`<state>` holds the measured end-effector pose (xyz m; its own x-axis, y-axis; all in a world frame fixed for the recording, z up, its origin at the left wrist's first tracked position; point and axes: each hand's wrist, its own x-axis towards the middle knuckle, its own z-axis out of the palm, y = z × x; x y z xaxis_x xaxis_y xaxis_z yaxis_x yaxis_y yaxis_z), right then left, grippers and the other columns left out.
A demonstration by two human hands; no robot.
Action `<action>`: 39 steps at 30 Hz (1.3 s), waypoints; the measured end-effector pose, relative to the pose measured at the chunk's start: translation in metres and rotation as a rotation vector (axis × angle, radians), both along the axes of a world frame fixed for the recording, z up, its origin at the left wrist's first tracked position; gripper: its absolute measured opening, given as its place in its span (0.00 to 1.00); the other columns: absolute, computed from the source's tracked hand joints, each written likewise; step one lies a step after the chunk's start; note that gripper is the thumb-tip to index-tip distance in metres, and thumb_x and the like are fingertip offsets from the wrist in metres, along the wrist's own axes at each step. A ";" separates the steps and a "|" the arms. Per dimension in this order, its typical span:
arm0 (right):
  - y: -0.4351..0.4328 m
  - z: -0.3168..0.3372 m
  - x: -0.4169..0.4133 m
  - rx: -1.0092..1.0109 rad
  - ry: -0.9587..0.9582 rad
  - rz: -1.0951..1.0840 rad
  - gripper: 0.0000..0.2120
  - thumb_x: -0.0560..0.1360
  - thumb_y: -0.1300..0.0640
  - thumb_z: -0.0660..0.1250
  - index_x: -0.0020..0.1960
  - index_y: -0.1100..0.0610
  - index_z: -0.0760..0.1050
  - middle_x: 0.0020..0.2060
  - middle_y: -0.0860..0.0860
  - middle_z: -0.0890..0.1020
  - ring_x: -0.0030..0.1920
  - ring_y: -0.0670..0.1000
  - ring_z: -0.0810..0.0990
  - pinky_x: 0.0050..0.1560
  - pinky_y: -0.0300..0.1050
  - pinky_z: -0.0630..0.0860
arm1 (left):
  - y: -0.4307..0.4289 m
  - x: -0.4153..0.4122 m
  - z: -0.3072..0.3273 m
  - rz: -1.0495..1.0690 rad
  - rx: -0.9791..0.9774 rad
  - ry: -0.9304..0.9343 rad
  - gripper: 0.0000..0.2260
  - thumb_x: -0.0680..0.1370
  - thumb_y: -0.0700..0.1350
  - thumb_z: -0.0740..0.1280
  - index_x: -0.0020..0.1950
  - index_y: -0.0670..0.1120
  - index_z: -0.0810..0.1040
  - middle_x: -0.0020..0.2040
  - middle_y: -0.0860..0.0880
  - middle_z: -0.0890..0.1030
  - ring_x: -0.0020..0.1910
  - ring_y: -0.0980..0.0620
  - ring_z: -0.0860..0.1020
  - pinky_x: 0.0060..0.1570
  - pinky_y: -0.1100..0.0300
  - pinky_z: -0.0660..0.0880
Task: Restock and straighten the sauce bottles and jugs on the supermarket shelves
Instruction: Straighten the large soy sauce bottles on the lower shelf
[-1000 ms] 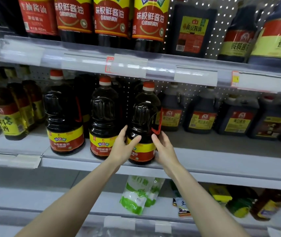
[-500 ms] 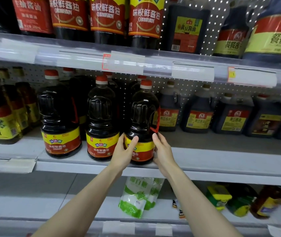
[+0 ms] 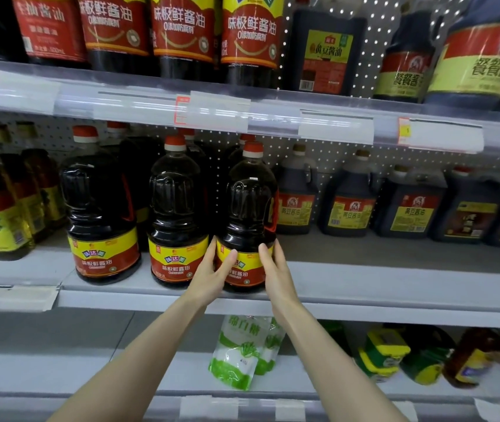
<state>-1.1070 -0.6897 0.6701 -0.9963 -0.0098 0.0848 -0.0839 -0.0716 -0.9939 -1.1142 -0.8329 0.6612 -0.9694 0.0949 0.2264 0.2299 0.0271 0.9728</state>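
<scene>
Supermarket shelving in matte grey metal, with a white perforated back panel [image 3: 327,159] and a clear glossy plastic price rail [image 3: 273,120] along the upper tier. On the middle shelf [image 3: 364,287] the soy sauce jug [image 3: 250,205] stands upright at the front edge. It is dark translucent plastic with rounded shoulders, a moulded ribbed grip recess, a red-and-white screw cap and a yellow-and-red wraparound label. Left hand [image 3: 210,277] grips its lower left flank, thumb laid across the label front, fingers curled round the side. Right hand [image 3: 277,271] grips the lower right flank, thumb on the label, fingers wrapped round the side with tips hidden. Neighbouring jug [image 3: 175,208] of the same form stands just beside it on the left, with a third jug [image 3: 99,208] further left. Squarer dark jugs [image 3: 295,202] sit set back on the right. One tier down, a soft white-and-green pouch [image 3: 236,354] leans.
</scene>
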 end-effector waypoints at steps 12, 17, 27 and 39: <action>0.011 -0.003 -0.012 -0.034 -0.052 0.053 0.27 0.80 0.44 0.59 0.77 0.42 0.57 0.70 0.47 0.72 0.67 0.49 0.73 0.70 0.54 0.69 | 0.013 0.000 -0.010 0.097 0.005 0.072 0.31 0.74 0.55 0.66 0.75 0.50 0.62 0.67 0.52 0.74 0.65 0.57 0.74 0.63 0.56 0.74; 0.019 0.000 -0.012 -0.063 -0.082 0.123 0.25 0.81 0.47 0.57 0.77 0.43 0.56 0.70 0.45 0.71 0.67 0.47 0.71 0.65 0.45 0.70 | 0.015 0.000 -0.013 0.152 -0.031 0.097 0.29 0.73 0.57 0.66 0.72 0.51 0.65 0.66 0.54 0.74 0.64 0.58 0.73 0.62 0.58 0.73; 0.009 -0.003 -0.017 0.002 -0.013 0.020 0.29 0.78 0.42 0.62 0.77 0.44 0.59 0.68 0.46 0.73 0.65 0.48 0.74 0.66 0.52 0.73 | 0.002 -0.008 -0.007 -0.012 0.009 0.006 0.22 0.79 0.46 0.64 0.72 0.53 0.65 0.63 0.58 0.75 0.62 0.62 0.74 0.58 0.66 0.74; 0.024 0.004 -0.023 -0.052 -0.092 0.117 0.15 0.81 0.47 0.59 0.66 0.38 0.63 0.55 0.39 0.78 0.56 0.42 0.77 0.49 0.39 0.74 | 0.006 -0.002 -0.017 0.097 -0.080 0.045 0.33 0.73 0.57 0.66 0.76 0.50 0.61 0.68 0.53 0.73 0.67 0.56 0.72 0.66 0.55 0.71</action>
